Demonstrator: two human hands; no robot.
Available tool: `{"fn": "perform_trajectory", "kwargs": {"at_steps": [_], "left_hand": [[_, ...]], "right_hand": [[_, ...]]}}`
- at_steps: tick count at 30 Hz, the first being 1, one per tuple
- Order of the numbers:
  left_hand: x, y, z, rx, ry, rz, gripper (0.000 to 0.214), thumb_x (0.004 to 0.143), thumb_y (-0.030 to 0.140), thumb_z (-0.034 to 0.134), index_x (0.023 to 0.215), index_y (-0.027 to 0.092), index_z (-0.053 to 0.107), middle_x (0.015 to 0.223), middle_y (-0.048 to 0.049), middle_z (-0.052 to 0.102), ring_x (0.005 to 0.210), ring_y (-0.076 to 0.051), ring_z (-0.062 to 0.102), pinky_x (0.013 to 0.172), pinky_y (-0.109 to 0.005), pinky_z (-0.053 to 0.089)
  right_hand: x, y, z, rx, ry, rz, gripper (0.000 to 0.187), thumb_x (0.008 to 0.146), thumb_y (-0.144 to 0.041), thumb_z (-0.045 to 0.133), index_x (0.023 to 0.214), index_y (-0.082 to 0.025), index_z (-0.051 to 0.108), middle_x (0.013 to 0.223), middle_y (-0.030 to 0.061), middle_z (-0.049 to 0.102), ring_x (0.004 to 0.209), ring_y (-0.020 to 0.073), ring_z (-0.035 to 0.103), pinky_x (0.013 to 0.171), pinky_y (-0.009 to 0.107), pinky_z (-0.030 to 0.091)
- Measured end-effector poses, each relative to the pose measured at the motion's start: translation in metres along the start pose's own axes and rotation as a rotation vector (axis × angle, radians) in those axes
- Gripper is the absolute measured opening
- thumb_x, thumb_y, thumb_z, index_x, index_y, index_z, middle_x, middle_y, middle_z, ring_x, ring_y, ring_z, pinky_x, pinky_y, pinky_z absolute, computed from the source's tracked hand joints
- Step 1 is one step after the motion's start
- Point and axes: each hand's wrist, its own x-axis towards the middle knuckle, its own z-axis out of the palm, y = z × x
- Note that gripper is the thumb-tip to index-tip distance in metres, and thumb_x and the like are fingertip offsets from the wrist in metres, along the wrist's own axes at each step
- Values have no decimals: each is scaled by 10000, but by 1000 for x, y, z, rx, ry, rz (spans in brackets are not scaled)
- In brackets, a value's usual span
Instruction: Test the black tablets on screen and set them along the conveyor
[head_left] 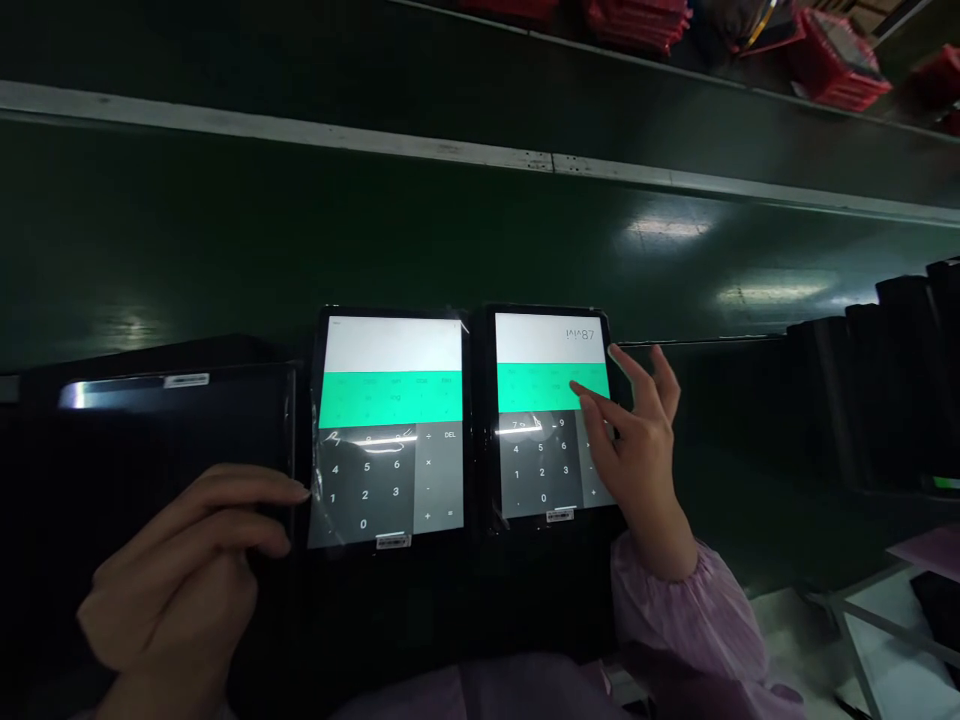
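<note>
While the dark panel [187, 430] on the far left shows no lit display, its white sticker [186, 380] sits up at the top edge, print too small to read. The left hand [180, 570] is over that panel's right side, fingers loosely bent, index reaching toward the next device. Can't tell if it's pinching the panel's edge or just resting; my guess is it's steadying something.

Next over is the left tablet [390, 440], lying face up with a calculator on screen: digits, DEL, ÷, ×, -, +, =. Result area is blank, and the green block's symbols are mostly too faint. Its barcode label [394, 541] is on the bottom edge, also unreadable.

Just beside it, the right tablet [536, 440] has the same layout, but its display ends in 87 after some symbols. Probably they're lined up like this so both screens are in easy reach. The right hand [637, 440] has thumb and index close together, nothing visible between them, other fingers spread, index tip at the green block, likely to tap. No brand names legible anywhere.

Far right, dark slabs [825, 400] stand bunched together, presumably to save room.
</note>
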Motion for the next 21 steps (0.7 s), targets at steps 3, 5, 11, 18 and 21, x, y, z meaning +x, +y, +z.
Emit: {"fn": "perform_trajectory", "kwargs": {"at_steps": [3,5,11,18,21], "left_hand": [[7,9,2,-64,-1,37,314,913,100,490,702,298,612,866,23,714,828,-238,685,668,-436,489],[9,10,-1,-8,-2,12,353,961,106,486,701,304,620,872,27,712,914,-239,695,757,-452,519],[33,20,-24,147,-132,38,310,1044,151,530,872,346,697,1123,49,733,1214,-239,678,1000,-490,533],[84,1,0,181,-87,260,285,1019,132,530,926,289,749,1067,3,803,1129,-245,743,930,-427,616],[87,-16,14,60,60,256,361,984,44,528,801,298,707,878,25,784,973,-212,765,885,-422,616]], "right_hand": [[0,2,-1,-39,4,44,366,1108,-346,547,1019,-262,892,1434,105,711,1515,450,481,1108,706,524],[0,5,-1,-61,30,73,405,1112,-366,539,957,-253,896,1393,118,732,1489,451,506,1078,688,546],[13,-5,-4,-60,34,-58,424,1120,-349,522,972,-217,897,1268,169,755,1371,421,595,971,587,601],[38,-75,0,210,-389,-145,447,1135,-284,460,1016,-165,873,578,-1,562,484,113,489,484,260,294],[44,-102,18,144,-530,-134,430,1128,-312,467,1079,-177,873,591,11,588,514,124,515,500,263,253]]}}
